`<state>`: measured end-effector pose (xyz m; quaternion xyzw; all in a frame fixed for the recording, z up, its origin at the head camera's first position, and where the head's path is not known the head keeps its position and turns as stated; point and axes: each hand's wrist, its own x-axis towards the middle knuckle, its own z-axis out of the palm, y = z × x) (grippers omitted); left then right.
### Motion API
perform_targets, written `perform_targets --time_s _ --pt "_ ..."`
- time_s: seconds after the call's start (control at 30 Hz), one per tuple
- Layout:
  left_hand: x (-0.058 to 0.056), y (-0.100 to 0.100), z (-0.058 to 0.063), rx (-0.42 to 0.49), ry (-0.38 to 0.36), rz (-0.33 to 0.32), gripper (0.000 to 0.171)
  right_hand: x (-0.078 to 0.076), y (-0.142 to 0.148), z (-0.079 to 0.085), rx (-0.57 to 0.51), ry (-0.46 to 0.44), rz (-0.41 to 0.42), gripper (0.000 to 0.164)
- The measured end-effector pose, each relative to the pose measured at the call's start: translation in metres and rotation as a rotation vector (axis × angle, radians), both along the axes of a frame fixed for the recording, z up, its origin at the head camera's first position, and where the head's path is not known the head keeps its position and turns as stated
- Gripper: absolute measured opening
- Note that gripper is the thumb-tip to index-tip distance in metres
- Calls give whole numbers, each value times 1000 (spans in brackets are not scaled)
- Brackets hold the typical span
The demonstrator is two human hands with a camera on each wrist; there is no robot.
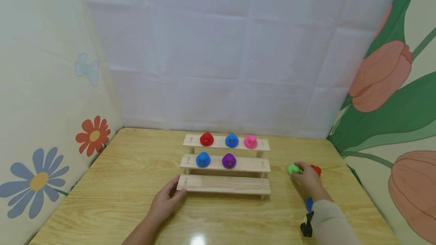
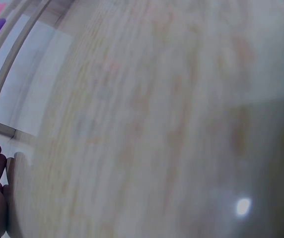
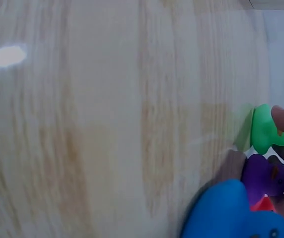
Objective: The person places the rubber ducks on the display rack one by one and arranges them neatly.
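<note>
Fingers of the right hand (image 1: 309,180) are closed on a green rubber duck (image 1: 293,169), which is pinched between the thumb and the fingertips. This duck is situated on the right side of the surface (image 1: 136,169), well apart from the three-tier wooden rack (image 1: 223,184); whether its base is touching the surface or is slightly raised cannot be told. Beyond the same hand, a red toy (image 1: 316,169) is partly covered by it. In the right wrist view, a purple duck (image 3: 261,181) is seen just beside the green one, and a loose blue duck (image 3: 224,213) is shown nearer to the camera.

By the left hand (image 1: 165,201), the left end of the rack's lowest board is gripped, with the thumb placed at the front edge. On the top board, a red duck (image 1: 206,139), a blue duck (image 1: 232,140) and a pink duck (image 1: 251,142) are lined up, the last two being close together. On the middle board, another blue duck (image 1: 203,159) is set to the left of a second purple duck (image 1: 229,161). Behind the surface, a creased white cloth (image 1: 190,48) is hung.
</note>
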<state>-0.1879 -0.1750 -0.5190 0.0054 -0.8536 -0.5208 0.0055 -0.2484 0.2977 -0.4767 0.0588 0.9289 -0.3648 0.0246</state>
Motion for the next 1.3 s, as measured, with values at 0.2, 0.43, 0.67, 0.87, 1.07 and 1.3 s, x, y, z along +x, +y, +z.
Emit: perform_targets --time_s 0.2,0.43,0.67,0.87,1.07,1.3 --pt "0 -1 0 -18 -3 -3 66 2 -3 1 5 29 -9 53" --pt "-1 -1 -1 -16 -2 -5 67 1 -2 -3 24 29 -17 55" --pt "2 0 2 -24 13 -1 65 1 -1 -6 19 29 -12 52" --pt "2 0 2 -21 9 1 65 2 -3 0 -54 29 -22 54" --pt "1 0 2 -23 5 2 65 2 -6 9 -102 90 -45 54" --pt "1 1 4 -16 1 -4 66 0 -10 15 -142 90 -68 53"
